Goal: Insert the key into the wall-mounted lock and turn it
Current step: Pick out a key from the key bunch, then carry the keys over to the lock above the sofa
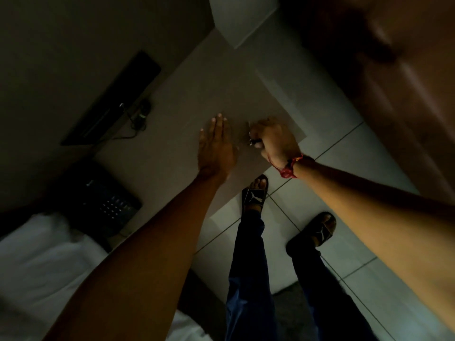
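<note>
In dim light, my right hand (275,141) is closed around a small metal key bunch (252,140), which glints at the fingertips. It is held against a pale flat panel (187,112). The lock itself is hidden behind my fingers. My left hand (215,148) lies flat on the same panel just left of the key, fingers stretched out together and holding nothing. A red thread band circles my right wrist.
A black telephone (103,200) sits at the lower left beside white bedding (37,262). A dark flat device (115,99) with a cable lies at the upper left. Brown wooden furniture (394,82) fills the upper right. My sandalled feet stand on pale tiled floor (357,153).
</note>
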Motion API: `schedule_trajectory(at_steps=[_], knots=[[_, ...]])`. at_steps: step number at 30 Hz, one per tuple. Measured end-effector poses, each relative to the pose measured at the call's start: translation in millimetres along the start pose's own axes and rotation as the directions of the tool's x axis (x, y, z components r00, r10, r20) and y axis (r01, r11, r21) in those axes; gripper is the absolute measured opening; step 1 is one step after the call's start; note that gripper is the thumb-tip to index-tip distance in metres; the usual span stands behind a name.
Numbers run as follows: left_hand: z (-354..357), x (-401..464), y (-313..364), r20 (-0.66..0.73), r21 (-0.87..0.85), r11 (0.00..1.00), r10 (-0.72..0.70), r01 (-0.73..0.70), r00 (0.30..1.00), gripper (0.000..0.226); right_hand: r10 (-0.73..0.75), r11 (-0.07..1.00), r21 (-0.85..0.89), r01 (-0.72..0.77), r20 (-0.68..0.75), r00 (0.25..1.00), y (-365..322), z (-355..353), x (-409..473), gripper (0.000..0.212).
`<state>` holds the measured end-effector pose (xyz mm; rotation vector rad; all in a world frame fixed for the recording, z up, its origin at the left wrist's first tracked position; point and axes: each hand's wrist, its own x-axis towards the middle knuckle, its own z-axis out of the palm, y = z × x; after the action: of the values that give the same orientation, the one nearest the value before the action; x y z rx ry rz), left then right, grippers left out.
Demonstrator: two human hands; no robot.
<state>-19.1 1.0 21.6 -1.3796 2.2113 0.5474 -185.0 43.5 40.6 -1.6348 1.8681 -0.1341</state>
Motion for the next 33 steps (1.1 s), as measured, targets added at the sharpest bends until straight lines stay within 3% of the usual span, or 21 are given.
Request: schedule_trajectory(at_steps=[6, 13, 19, 26, 33], knots=[[-58.5, -10.3, 13.0, -0.07, -0.018, 0.999, 0.031, -0.032, 0.997, 0.084, 0.065, 0.994, 0.088, -0.061, -0.042, 0.997, -5.6, -65.7, -10.5, 0.007], [-186.8, -28.4, 44.1, -0.22, 0.064, 0.992, 0.122, -0.11, 0.968, 0.081, 0.102, 0.988, 0.134, -0.072, -0.227, 0.969, -24.8, -192.8, -22.1, 0.023], [-323.3, -52.3, 84.2, -0.381, 0.143, 0.978, 0.196, -0.152, 0.904, 0.077, 0.073, 0.991, 0.134, -0.019, -0.413, 0.908, -44.7, -335.7, -51.7, 0.011], [-479.2, -107.9, 150.8, -0.564, 0.106, 0.941, 0.322, -0.32, 0.76, 0.076, 0.102, 0.981, 0.192, 0.024, -0.616, 0.781, -55.1, -519.0, -137.7, 0.011], [-632.9, -190.6, 274.1, -0.701, 0.244, 0.835, 0.503, -0.492, 0.506, 0.078, 0.097, 0.986, 0.158, 0.05, -0.795, 0.599, -63.3, -671.5, -260.8, 0.01]])
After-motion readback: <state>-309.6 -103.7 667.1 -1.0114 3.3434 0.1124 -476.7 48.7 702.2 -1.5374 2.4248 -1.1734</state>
